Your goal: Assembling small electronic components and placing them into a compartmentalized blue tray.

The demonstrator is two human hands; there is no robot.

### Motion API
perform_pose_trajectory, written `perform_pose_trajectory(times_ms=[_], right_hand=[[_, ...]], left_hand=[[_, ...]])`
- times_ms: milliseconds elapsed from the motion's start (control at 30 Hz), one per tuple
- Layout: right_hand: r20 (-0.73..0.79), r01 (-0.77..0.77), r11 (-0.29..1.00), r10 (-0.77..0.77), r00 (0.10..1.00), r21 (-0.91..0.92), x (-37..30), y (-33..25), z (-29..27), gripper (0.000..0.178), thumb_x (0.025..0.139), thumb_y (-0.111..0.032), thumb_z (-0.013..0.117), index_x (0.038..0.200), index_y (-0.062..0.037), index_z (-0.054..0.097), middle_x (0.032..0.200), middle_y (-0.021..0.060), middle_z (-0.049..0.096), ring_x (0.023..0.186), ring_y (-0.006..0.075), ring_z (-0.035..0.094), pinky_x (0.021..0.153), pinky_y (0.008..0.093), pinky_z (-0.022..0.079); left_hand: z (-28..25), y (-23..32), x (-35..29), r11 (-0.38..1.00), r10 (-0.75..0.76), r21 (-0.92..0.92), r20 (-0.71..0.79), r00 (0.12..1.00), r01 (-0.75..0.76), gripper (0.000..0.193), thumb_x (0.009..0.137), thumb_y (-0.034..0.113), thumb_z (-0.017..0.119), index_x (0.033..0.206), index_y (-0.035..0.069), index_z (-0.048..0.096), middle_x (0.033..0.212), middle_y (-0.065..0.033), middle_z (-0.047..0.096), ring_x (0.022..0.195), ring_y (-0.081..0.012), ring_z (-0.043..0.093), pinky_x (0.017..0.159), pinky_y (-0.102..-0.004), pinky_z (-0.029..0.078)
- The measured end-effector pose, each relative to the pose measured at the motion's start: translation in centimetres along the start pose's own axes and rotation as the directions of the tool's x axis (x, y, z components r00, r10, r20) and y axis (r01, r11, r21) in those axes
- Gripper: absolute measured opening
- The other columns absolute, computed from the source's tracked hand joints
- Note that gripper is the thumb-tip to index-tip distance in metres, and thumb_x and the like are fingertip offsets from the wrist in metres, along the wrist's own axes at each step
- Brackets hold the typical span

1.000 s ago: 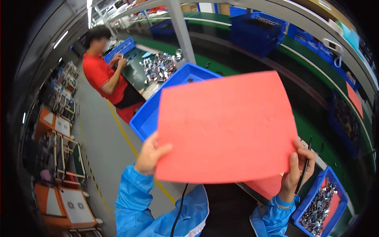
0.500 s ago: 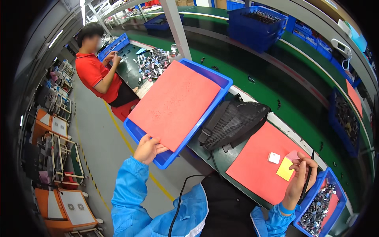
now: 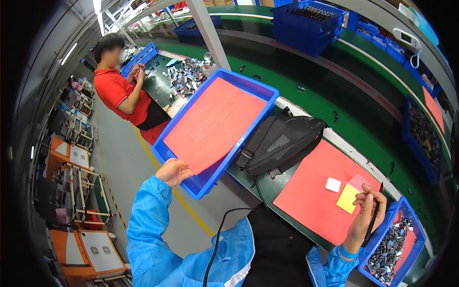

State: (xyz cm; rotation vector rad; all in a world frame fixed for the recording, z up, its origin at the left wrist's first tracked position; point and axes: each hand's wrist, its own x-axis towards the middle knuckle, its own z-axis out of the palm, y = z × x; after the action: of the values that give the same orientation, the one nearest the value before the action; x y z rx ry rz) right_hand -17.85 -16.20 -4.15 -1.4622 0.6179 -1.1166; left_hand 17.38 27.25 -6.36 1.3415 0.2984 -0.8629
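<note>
My left hand (image 3: 174, 172) is closed on the near left corner of a red sheet (image 3: 215, 124). That sheet lies inside a shallow blue tray (image 3: 200, 190), its near edge slightly raised, with tiny dark specks across its middle. Over on the right, my right hand (image 3: 367, 215) has its fingers curled and carries a slim black pointed tool (image 3: 375, 217), perhaps tweezers. Below that hand are a yellow sticky pad (image 3: 347, 199), a pink pad (image 3: 358, 182) and a small white square block (image 3: 333, 184), all on another red sheet (image 3: 306, 191).
A black mesh bag (image 3: 282, 143) sits between the tray and the second sheet. At lower right stands a blue bin (image 3: 406, 268) of small metal parts. A co-worker in red (image 3: 119, 91) handles parts at the far left by a heap (image 3: 186, 76). Beyond runs a green conveyor (image 3: 306, 100).
The red sheet has come down into the tray, showing more of the tray's rim. My left hand has moved slightly left and up with its corner. The right hand has hardly moved.
</note>
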Motion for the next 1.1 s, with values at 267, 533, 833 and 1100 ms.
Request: perform_pose_trajectory(times_ms=[267, 533, 833, 1100], right_hand=[[0.004, -0.030, 0.998, 0.030, 1.000, -0.048, -0.2, 0.8, -1.5, 0.016, 0.104, -0.013, 0.057, 0.111, 0.0006, 0.062, 0.110, 0.0160, 0.071, 0.084, 0.0134, 0.066, 0.071, 0.0248, 0.053], [-0.068, -0.039, 0.996, 0.034, 0.997, -0.080, -0.3, 0.3, -1.4, 0.015, 0.103, -0.012, 0.056, 0.107, 0.0021, 0.061, 0.105, 0.0167, 0.071, 0.081, 0.0145, 0.065, 0.068, 0.0265, 0.054], [-0.087, -0.055, 0.981, 0.039, 0.995, -0.187, -0.5, -0.2, -1.5, 0.018, 0.105, -0.015, 0.057, 0.110, 0.0009, 0.061, 0.108, 0.0139, 0.071, 0.084, 0.0127, 0.063, 0.073, 0.0260, 0.051], [-0.085, -0.078, 0.963, 0.058, 0.995, -0.260, -0.4, 0.1, 0.2, 0.016, 0.103, -0.012, 0.056, 0.108, 0.0023, 0.059, 0.104, 0.0164, 0.070, 0.081, 0.0149, 0.064, 0.068, 0.0264, 0.054]], left_hand=[[5.3, 3.9, 0.5, 0.566, -0.223, 0.759, -0.235, 0.946, 0.321, 0.034, 0.104, 0.020, 0.054, 0.097, -0.013, 0.063, 0.087, -0.0236, 0.074, 0.073, -0.0279, 0.076, 0.067, -0.0362, 0.065], [6.5, 8.4, 7.8, -0.323, 0.358, 0.855, 0.507, 0.784, -0.406, 0.055, 0.102, 0.044, 0.057, 0.138, 0.004, 0.057, 0.128, -0.0283, 0.064, 0.118, -0.0367, 0.065, 0.101, -0.0463, 0.052], [10.6, 8.3, 18.2, -0.167, 0.570, 0.975, 0.218, 0.792, -0.148, 0.070, 0.098, 0.049, 0.059, 0.156, 0.015, 0.039, 0.153, -0.0202, 0.045, 0.141, -0.0415, 0.042, 0.117, -0.0494, 0.036], [10.4, 10.5, 24.5, -0.208, 0.548, 0.915, 0.402, 0.734, -0.346, 0.063, 0.097, 0.039, 0.062, 0.152, 0.012, 0.045, 0.149, -0.0213, 0.050, 0.134, -0.0414, 0.048, 0.114, -0.0470, 0.040]])
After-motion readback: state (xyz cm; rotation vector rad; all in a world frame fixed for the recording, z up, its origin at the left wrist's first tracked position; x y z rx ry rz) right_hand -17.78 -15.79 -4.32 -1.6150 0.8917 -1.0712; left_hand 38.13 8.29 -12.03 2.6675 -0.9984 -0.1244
